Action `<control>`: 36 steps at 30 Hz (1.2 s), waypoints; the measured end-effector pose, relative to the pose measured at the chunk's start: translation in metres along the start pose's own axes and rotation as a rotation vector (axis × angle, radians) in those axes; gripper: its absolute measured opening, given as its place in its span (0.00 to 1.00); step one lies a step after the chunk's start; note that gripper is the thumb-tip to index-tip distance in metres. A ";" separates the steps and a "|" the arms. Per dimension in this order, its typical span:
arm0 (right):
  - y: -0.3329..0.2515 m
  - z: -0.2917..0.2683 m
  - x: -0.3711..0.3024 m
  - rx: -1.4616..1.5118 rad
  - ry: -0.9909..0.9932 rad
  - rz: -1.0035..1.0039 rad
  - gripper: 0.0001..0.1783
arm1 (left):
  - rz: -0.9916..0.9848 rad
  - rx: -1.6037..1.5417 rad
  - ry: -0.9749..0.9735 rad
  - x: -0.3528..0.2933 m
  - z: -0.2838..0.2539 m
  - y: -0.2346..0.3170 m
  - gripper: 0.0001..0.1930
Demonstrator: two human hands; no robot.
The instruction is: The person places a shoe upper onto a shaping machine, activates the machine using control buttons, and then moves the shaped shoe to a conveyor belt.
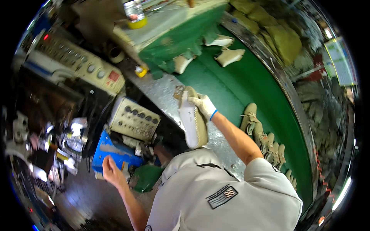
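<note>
- Far left, a long control panel (pixel 77 63) slants away, knobs facing up, presumably so they're quick to reach.
- Now the left hand (pixel 111 172), bare, fingers partly curled beside a blue box (pixel 111 148); whether it grips anything, I can't tell.
- Just above the box, a smaller knobbed panel (pixel 135 117), angled toward the worker, likely for easy reading.
- And the shoe (pixel 192 127)! Here it is, mid-picture over the metal ledge (pixel 156 86), white underside turned to the left, perhaps to show the sole.
- The right hand (pixel 202 104), in a white glove, closes on its upper end, probably leaving that underside clear.
- Beyond, 3 pale shoe-shaped pieces (pixel 230 57) lie scattered near the green belt's (pixel 235 86) far end.
- Rightmost, khaki shoes (pixel 259 133) line up along the belt's edge, seemingly to keep space free.
</note>
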State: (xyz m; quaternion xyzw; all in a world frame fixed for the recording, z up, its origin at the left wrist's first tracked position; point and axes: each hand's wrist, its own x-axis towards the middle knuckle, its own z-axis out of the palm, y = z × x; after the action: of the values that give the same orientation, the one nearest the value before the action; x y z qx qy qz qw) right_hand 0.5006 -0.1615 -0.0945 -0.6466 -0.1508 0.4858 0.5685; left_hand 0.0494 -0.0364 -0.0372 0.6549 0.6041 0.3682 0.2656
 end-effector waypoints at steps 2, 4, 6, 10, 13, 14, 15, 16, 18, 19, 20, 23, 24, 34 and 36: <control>0.014 -0.082 0.028 -0.281 0.145 0.156 0.35 | 0.125 0.349 -0.024 -0.010 -0.002 -0.014 0.15; 0.026 -0.159 0.057 -0.756 0.263 0.323 0.42 | 0.176 0.587 -0.089 -0.028 -0.002 -0.024 0.17; 0.044 -0.216 0.078 -1.201 0.380 0.450 0.45 | 0.147 0.655 -0.138 -0.041 0.005 -0.029 0.18; 0.162 -0.328 0.092 -1.662 0.515 0.169 0.36 | 0.117 0.677 -0.176 -0.030 0.022 -0.017 0.17; 0.095 -0.311 0.142 -1.431 0.131 0.552 0.32 | 0.083 0.738 -0.175 -0.035 0.023 0.000 0.19; 0.090 -0.324 0.153 -1.356 0.244 0.538 0.30 | 0.101 0.679 -0.142 -0.032 0.029 0.001 0.19; 0.067 -0.323 0.174 -1.300 0.274 0.532 0.31 | -0.001 0.680 -0.150 -0.037 0.033 0.015 0.18; 0.052 -0.323 0.197 -1.187 0.365 0.509 0.33 | -0.105 0.680 -0.157 -0.045 0.031 0.035 0.18; 0.049 -0.344 0.240 -0.934 0.563 0.472 0.37 | -0.133 0.720 -0.193 -0.037 0.040 0.054 0.22; 0.050 -0.357 0.261 -0.810 0.667 0.439 0.40 | -0.095 0.723 -0.212 -0.035 0.037 0.048 0.23; 0.053 -0.369 0.286 -0.674 0.739 0.424 0.41 | -0.057 0.730 -0.230 -0.033 0.034 0.040 0.23; 0.046 -0.370 0.340 -0.133 0.806 0.306 0.45 | -0.231 0.664 -0.154 -0.033 0.051 0.051 0.24; 0.053 -0.381 0.358 -0.175 0.938 0.308 0.50 | -0.237 0.645 -0.158 -0.029 0.051 0.045 0.24; 0.067 -0.336 0.295 0.668 0.429 -0.038 0.34 | -0.152 0.578 -0.112 -0.031 0.048 0.037 0.21; 0.066 -0.278 0.239 0.865 0.107 -0.106 0.34 | -0.100 0.606 -0.128 -0.033 0.046 0.047 0.20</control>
State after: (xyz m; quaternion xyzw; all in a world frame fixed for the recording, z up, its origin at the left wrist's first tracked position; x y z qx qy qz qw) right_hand 0.8142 -0.1665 -0.2952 -0.3648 0.0630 0.4402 0.8180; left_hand 0.1144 -0.0704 -0.0327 0.6956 0.6999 0.1157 0.1134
